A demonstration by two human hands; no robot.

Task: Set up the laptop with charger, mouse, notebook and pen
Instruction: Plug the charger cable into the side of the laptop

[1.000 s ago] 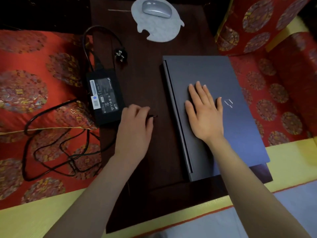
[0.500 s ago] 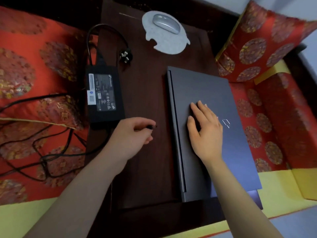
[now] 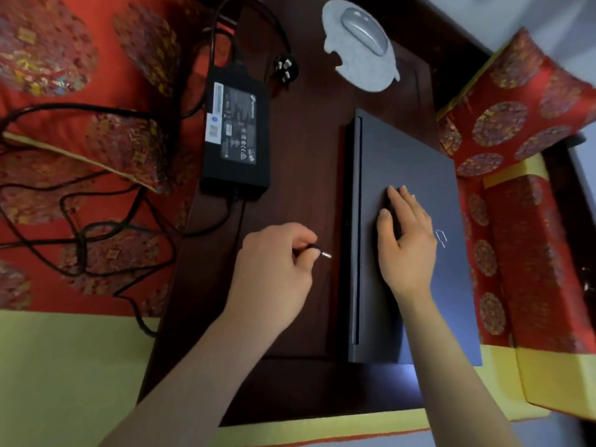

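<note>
Head view: your left hand (image 3: 274, 269) pinches the charger's plug (image 3: 319, 251) between thumb and forefinger, the other fingers curled in; its metal tip points toward 3 o'clock at the laptop's (image 3: 409, 253) left edge, close but not touching. Your right hand (image 3: 408, 240) lies flat on the closed lid, fingers spread and released, gripping nothing. The laptop sits on the right half of the dark table (image 3: 306, 150), long side running 12 to 6. The charger brick (image 3: 237, 137) lies label-up at about 10 o'clock from your left hand, at the table's left edge. Its cable (image 3: 96, 227) loops in a tangle over the red cushion (image 3: 80, 124) at 9 o'clock. The wall plug (image 3: 285, 67) lies prongs-up just beside the brick's far right corner. At 12 o'clock the mouse (image 3: 364, 25) rests on a grey pad (image 3: 364, 66). Another red cushion (image 3: 516, 104) touches the laptop's far right corner at 2 o'clock.
</note>
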